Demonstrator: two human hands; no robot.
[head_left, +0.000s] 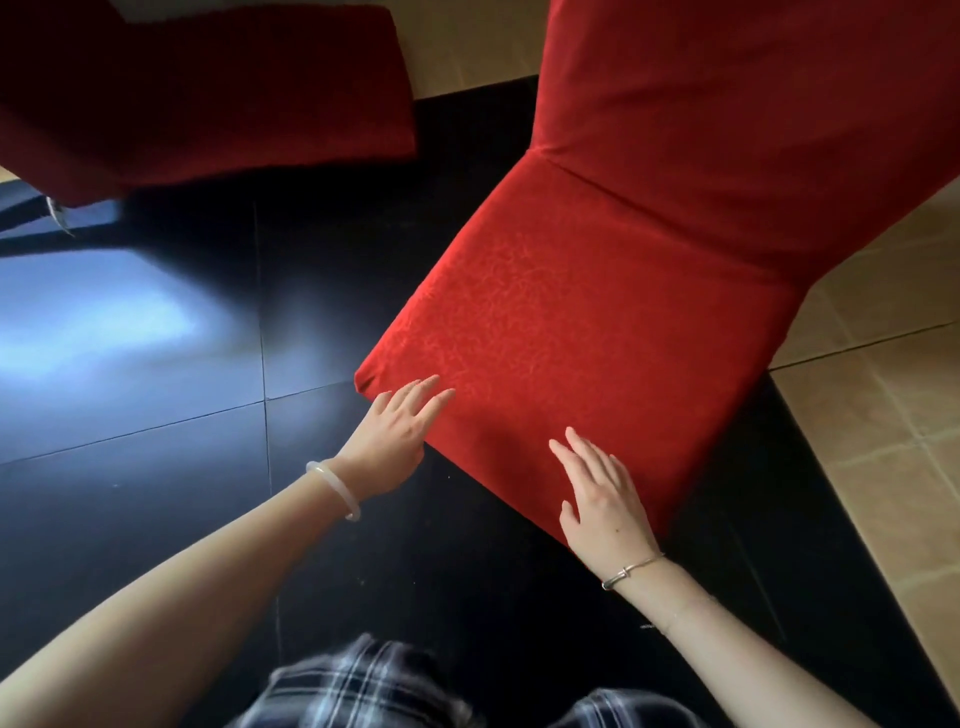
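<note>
Touching a red chair seat (571, 312)
The left hand (397, 434) and right hand (605, 499) lie flat near its front edge, fingers straight, holding nothing.

1. Glossy black floor tiles (156, 467) cover most of the room, with thin grout lines.
2. Beige tiles (883, 441) border them at the right and top.
3. A pale blue glare (104, 322) lies on the black tiles at left.
4. A second red chair (208, 93) stands top left.
</note>
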